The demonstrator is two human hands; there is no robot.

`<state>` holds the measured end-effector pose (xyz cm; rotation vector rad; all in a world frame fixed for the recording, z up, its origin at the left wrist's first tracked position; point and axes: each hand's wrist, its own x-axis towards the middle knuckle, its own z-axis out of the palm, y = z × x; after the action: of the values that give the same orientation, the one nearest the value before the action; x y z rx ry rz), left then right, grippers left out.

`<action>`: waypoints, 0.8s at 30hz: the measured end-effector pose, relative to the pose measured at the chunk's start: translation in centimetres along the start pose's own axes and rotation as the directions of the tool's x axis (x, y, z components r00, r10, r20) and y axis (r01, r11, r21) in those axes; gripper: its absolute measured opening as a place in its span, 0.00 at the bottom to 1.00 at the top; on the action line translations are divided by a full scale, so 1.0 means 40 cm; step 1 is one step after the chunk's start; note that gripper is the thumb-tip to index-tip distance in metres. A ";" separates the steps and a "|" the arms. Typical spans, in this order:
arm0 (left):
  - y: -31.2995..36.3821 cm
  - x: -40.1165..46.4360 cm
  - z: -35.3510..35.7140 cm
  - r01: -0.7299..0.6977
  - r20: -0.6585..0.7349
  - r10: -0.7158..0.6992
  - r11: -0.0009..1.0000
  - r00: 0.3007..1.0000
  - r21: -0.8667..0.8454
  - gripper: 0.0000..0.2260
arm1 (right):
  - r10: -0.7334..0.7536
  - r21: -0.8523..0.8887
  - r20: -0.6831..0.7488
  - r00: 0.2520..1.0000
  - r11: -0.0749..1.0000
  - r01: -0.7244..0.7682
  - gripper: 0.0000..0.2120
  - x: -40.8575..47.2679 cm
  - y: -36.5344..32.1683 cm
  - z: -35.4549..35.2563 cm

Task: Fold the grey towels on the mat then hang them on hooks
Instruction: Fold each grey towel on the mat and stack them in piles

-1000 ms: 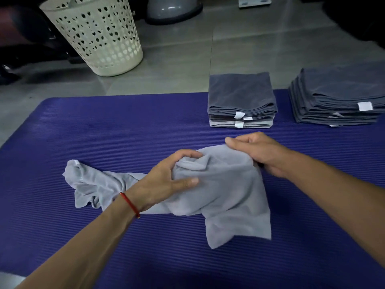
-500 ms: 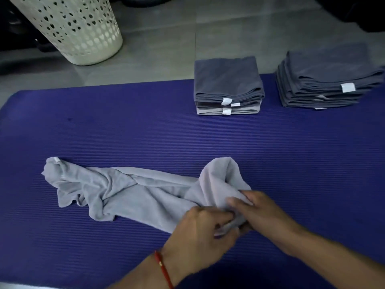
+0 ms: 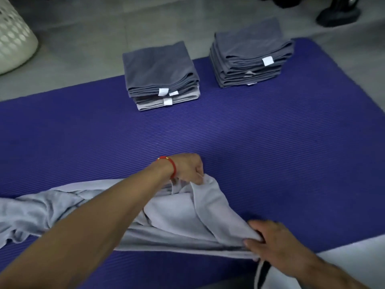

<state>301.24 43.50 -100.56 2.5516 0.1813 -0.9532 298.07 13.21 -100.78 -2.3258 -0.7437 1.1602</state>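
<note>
A light grey towel (image 3: 179, 222) lies crumpled across the near part of the blue mat (image 3: 270, 147). My left hand (image 3: 188, 168), with a red band at the wrist, pinches the towel's far corner. My right hand (image 3: 270, 240) grips its near edge at the mat's front right. The cloth stretches between the two hands, and its left part stays bunched and runs off the left edge of the view. Two stacks of folded grey towels sit at the mat's far edge: a middle stack (image 3: 161, 76) and a taller right stack (image 3: 250, 57).
A white perforated laundry basket (image 3: 12, 38) stands on the grey tiled floor at the far left. A dark stand base (image 3: 337, 11) is at the top right. The mat's front right corner meets pale floor (image 3: 358, 261). No hooks are in view.
My hands, together on one bunched end half a second ago, have parted: the left carried a corner away from me, the right holds the near edge. The view has shifted left and down.
</note>
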 end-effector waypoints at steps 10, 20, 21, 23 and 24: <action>0.044 -0.221 -0.098 -0.334 -0.893 0.016 0.930 0.450 -0.152 0.06 | -0.149 -0.045 -0.512 0.846 0.988 0.146 0.03 -0.018 -0.031 -0.349; -0.012 -0.052 0.021 -0.145 -0.537 0.013 0.968 0.843 -0.203 0.19 | 0.419 0.203 -0.374 0.827 0.907 -0.368 0.09 -0.003 0.209 -0.193; -0.012 -0.028 0.012 -0.112 -0.495 -0.015 0.968 0.869 -0.226 0.21 | 0.466 0.236 -0.370 0.804 0.884 -0.404 0.13 -0.003 0.208 -0.174; -0.004 0.017 -0.015 -0.096 -0.452 -0.067 0.940 0.890 -0.329 0.24 | 0.548 0.345 -0.340 0.764 0.829 -0.441 0.15 0.000 0.202 -0.144; 0.001 0.038 -0.030 -0.118 -0.454 -0.066 0.923 0.889 -0.367 0.23 | 0.582 0.437 -0.319 0.748 0.791 -0.429 0.12 0.004 0.202 -0.132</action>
<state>303.14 43.93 -100.72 2.3478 0.4236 -0.2427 304.65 6.44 -102.73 -2.4108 0.2783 0.8063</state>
